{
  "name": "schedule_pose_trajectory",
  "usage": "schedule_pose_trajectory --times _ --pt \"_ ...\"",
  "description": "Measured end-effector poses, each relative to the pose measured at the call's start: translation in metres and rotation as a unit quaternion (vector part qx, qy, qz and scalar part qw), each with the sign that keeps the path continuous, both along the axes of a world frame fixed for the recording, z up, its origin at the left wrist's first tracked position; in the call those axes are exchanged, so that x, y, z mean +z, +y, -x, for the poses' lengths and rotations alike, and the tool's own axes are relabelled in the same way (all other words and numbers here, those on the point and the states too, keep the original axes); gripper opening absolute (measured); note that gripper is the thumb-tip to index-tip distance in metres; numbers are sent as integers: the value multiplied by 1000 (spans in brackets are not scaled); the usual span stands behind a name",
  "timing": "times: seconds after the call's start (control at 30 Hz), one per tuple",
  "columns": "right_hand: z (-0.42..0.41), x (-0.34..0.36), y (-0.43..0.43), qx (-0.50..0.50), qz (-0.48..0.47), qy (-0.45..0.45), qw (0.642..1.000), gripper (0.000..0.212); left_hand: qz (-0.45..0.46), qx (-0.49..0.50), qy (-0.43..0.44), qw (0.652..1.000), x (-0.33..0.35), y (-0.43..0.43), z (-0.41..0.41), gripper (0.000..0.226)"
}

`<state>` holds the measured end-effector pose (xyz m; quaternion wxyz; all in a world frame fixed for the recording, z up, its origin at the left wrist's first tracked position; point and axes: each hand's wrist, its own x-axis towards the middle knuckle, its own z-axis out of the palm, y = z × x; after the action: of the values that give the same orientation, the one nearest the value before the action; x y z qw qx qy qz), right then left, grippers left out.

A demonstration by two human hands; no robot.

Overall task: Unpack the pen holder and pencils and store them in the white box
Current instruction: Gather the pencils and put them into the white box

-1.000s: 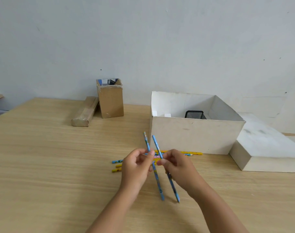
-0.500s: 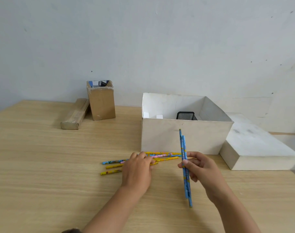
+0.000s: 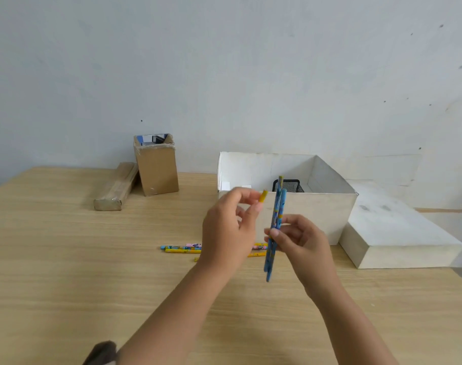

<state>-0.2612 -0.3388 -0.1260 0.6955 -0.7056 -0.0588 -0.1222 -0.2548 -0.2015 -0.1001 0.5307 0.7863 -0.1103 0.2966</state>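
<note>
Up from the loose pencils (image 3: 181, 249) it was pressing half a second ago, the left hand (image 3: 224, 230) now hangs in front of the white box (image 3: 316, 209). It pinches a yellow pencil (image 3: 263, 196) between thumb and fingertips. Only the pencil's upper end shows; the rest is hidden behind the hand. Just to its right, the right hand (image 3: 301, 238) has its fingers curled round the blue pencils (image 3: 277, 217), held nearly upright. There are two, possibly three, but motion blur makes the count unsure.

The step in hand looks like gathering the pencils into one bundle before storing them. To do it well, the left hand should lay the yellow pencil alongside the blue ones, ends level. The right thumb can ease just enough to admit it without letting the others slip. Several pencils are still on the table (image 3: 66, 259) below the left wrist, so more trips remain.

At far left a flat cardboard package (image 3: 116, 188) leans against an open cardboard carton (image 3: 157, 169), both well apart from the work. A dark blurred shape (image 3: 101, 353) at the bottom edge cannot be identified. The black mesh pen holder (image 3: 290, 186) already stands inside the white box, toward its back. The box lid (image 3: 398, 227) lies just beside the box on the right. Nothing blocks the way into the box except its near wall, which the bundle must clear.
</note>
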Motion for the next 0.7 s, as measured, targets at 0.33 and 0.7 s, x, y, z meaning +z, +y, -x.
schedule_pose_trajectory --times 0.33,0.7 --pt "-8 -39 15 -26 140 -10 990 34 49 -19 129 990 -75 -11 -8 26" --pt "-46 84 -1 42 63 -12 997 8 46 -89 118 988 58 -10 -52 16"
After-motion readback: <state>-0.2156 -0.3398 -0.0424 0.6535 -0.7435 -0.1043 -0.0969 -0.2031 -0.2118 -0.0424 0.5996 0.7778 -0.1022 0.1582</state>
